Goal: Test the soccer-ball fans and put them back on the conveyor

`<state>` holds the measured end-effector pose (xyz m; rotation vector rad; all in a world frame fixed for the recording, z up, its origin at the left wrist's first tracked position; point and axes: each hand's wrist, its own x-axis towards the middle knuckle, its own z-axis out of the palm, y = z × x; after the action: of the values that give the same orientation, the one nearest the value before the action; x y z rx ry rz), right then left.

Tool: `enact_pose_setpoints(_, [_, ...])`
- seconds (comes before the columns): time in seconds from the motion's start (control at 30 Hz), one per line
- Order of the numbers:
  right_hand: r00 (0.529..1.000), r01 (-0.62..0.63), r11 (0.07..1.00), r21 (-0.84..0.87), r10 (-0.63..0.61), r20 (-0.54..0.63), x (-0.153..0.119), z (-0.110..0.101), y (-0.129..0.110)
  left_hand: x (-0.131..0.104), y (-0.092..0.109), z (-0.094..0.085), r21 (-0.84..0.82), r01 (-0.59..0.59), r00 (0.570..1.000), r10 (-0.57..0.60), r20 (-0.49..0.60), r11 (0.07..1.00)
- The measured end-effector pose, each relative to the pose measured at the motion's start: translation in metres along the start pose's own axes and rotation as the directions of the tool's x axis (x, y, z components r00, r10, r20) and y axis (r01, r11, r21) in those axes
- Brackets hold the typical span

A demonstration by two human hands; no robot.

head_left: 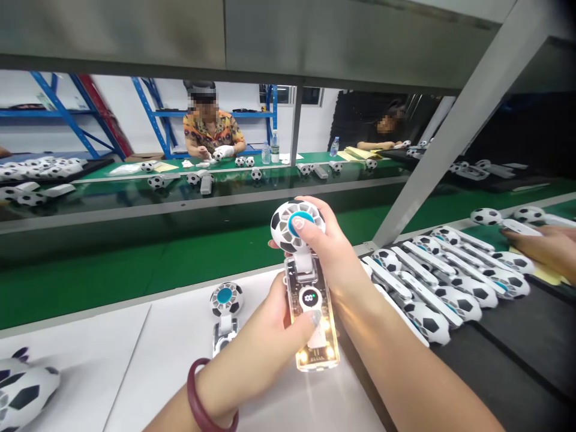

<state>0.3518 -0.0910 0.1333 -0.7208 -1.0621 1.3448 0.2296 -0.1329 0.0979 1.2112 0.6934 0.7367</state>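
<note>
Both my hands hold a handheld fan [299, 273] with a black-and-white soccer-ball head and a clear body. My left hand [279, 315] wraps the body from the left, its thumb on the lower front beside a white panel. A small round display above that thumb reads about 100, and warm lights glow at the bottom end. My right hand [330, 246] grips the head, thumb on its blue centre disc and fingers behind. A second soccer-ball fan [226, 300] lies on the white work surface [175, 336], partly hidden by my left wrist.
Several soccer-ball fans [425, 321] lie in rows on a black mat [508, 342] at the right, where another person's hand [542, 243] reaches in. More ball shapes [27, 390] sit at the lower left. Beyond runs a green belt [148, 264]; an upright post [459, 129] slants at the right.
</note>
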Motion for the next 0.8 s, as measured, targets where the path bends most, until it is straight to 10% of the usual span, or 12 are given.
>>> enact_pose_setpoints(0.8, [0.999,0.010,0.996,-0.089,-0.014,-0.042,-0.0028,0.0017,-0.0026,0.0025,-0.0051,-0.0013,-0.119,-0.074,0.991,0.086,0.099,0.990])
